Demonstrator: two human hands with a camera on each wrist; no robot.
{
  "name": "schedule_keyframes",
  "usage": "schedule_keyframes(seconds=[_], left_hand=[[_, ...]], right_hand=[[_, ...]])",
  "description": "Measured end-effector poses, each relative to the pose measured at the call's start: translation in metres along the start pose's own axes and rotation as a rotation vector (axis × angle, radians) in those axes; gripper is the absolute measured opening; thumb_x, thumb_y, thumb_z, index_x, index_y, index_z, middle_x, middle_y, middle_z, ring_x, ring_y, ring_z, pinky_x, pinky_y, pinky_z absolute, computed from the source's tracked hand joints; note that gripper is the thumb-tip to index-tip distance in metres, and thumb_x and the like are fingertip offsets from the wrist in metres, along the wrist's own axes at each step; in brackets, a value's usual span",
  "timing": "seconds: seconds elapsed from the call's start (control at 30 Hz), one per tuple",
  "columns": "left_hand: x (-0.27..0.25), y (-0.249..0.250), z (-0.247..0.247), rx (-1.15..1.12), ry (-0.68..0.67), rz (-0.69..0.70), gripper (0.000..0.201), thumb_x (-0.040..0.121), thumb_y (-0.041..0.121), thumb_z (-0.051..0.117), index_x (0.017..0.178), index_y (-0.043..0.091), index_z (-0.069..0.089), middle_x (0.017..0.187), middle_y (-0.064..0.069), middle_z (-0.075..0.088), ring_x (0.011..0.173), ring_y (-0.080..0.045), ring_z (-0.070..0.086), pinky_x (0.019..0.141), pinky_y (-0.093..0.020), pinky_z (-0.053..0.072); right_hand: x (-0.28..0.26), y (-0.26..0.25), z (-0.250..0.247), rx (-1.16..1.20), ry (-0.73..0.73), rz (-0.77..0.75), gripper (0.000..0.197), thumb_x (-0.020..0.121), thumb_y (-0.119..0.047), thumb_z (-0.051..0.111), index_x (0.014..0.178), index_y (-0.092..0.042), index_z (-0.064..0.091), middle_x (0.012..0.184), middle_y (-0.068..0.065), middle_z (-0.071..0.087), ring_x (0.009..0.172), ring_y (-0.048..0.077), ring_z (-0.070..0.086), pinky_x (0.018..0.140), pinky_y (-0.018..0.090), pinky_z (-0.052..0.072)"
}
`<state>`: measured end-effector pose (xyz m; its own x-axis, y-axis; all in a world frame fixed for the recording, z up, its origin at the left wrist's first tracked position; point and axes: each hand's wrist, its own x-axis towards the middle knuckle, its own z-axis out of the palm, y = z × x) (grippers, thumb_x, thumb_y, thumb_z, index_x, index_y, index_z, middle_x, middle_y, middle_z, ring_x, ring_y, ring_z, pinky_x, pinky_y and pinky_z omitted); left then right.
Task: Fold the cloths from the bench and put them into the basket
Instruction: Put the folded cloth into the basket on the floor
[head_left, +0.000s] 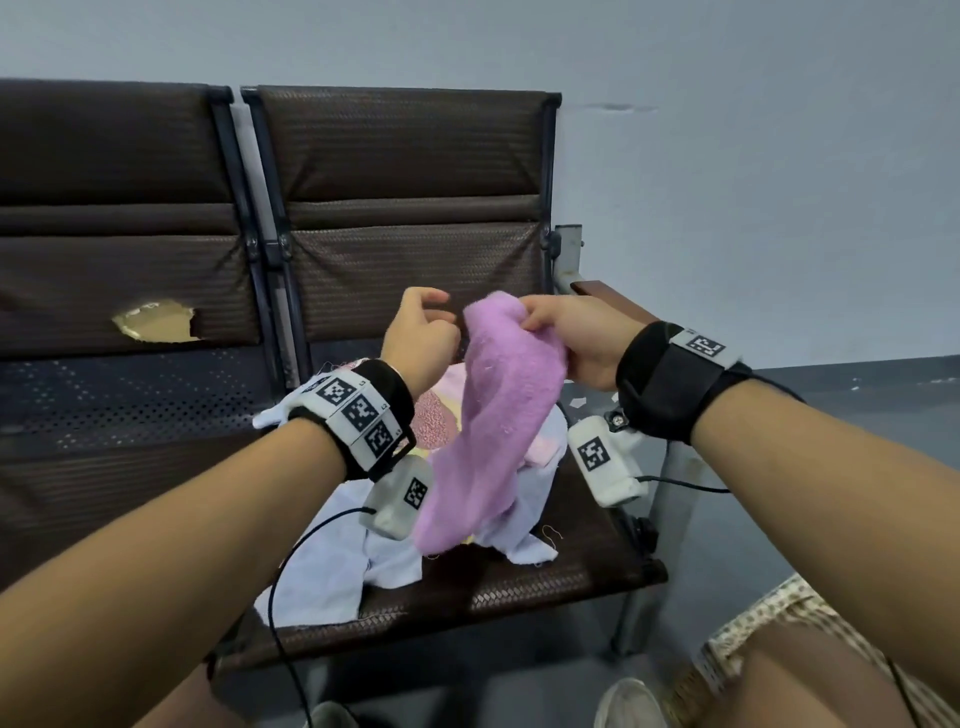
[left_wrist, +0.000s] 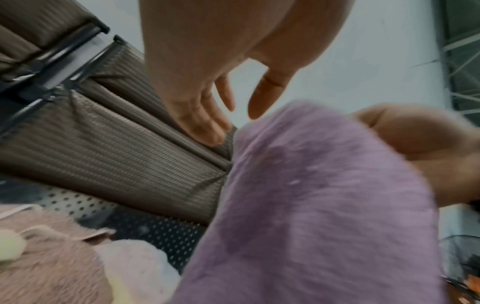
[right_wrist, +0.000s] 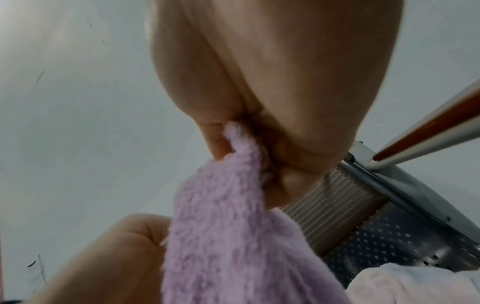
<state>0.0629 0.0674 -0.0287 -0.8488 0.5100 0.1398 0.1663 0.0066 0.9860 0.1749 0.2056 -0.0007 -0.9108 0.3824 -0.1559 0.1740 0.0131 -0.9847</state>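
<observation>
A fluffy purple cloth (head_left: 493, 415) hangs in the air over the bench seat (head_left: 571, 577). My right hand (head_left: 525, 319) pinches its top corner between thumb and fingers, seen close in the right wrist view (right_wrist: 233, 144). My left hand (head_left: 445, 312) hovers just left of the cloth's top edge with loosely curled fingers and holds nothing; in the left wrist view its fingers (left_wrist: 207, 123) and thumb stand apart beside the purple cloth (left_wrist: 324, 205). Under the hanging cloth lies a pile with a light blue cloth (head_left: 332, 561) and a pink cloth (head_left: 436, 421). No basket shows.
The bench has brown woven backrests, and the left one has a torn hole (head_left: 156, 322). A wooden armrest (head_left: 608, 299) ends the bench on the right, close behind my right hand. Grey floor lies to the right. Patterned fabric (head_left: 769, 618) shows at the lower right.
</observation>
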Motion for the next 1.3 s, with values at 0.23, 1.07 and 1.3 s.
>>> schedule_keyframes(seconds=[0.23,1.07,1.3], left_hand=[[0.012,-0.009,-0.014,-0.272,-0.574,-0.238,0.033,0.078,0.010,0.064,0.109,0.013,0.073,0.095,-0.007,0.072,0.084,-0.018,0.068,0.078,-0.032,0.054],[0.026,-0.076,-0.036,0.369,-0.394,-0.043,0.030,0.095,0.023,0.065,0.106,-0.005,0.071,0.100,-0.022,0.072,0.087,-0.026,0.064,0.089,-0.047,0.056],[-0.019,-0.139,-0.039,0.499,-0.947,-0.540,0.022,0.096,0.020,0.062,0.105,0.001,0.069,0.082,-0.008,0.069,0.066,-0.016,0.064,0.065,-0.023,0.055]], right_hand=[[0.000,-0.005,-0.018,-0.105,-0.125,-0.077,0.021,0.088,-0.012,0.054,0.090,-0.020,0.073,0.095,0.005,0.068,0.089,0.019,0.064,0.075,0.030,0.052],[0.023,0.084,-0.049,-0.732,0.111,-0.125,0.017,0.093,-0.019,0.057,0.082,-0.008,0.065,0.073,0.001,0.059,0.071,0.015,0.052,0.058,0.017,0.042],[-0.001,0.172,-0.036,-0.435,-0.320,0.461,0.012,0.098,-0.006,0.054,0.100,-0.002,0.065,0.075,0.004,0.065,0.058,0.011,0.062,0.055,0.023,0.054]])
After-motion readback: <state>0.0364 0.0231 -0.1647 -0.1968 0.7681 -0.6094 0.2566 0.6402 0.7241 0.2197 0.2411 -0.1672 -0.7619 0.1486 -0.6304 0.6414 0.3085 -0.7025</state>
